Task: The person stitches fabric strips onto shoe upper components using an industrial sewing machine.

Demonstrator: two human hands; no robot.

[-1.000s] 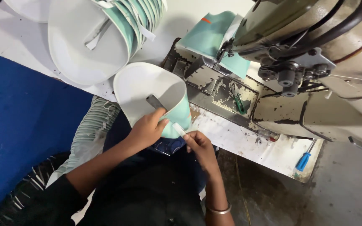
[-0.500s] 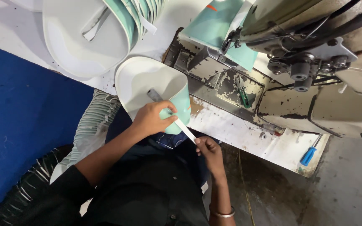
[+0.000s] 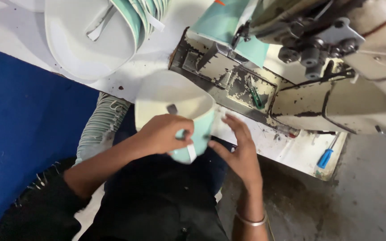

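Observation:
A curved white piece with a mint-green outer face (image 3: 170,96) is held in front of me at the table edge. My left hand (image 3: 164,134) grips its lower rim, pinching a short white strap (image 3: 191,152) against the green side. Beside the piece, my right hand (image 3: 242,154) is spread with fingers apart and holds nothing; a metal bangle sits on that wrist. An old, chipped industrial sewing machine (image 3: 318,67) stands just beyond the piece, with mint-green material (image 3: 226,31) lying at its head.
A stack of similar white and mint pieces (image 3: 99,35) lies on the white table (image 3: 5,31) at upper left. A blue-handled screwdriver (image 3: 325,157) rests on the table's right corner. Blue surface at left, a pile of striped pieces by my lap, grey floor at right.
My right hand has let go of the white strap and opened beside the piece. The view has shifted, so the machine and stack sit higher in frame.

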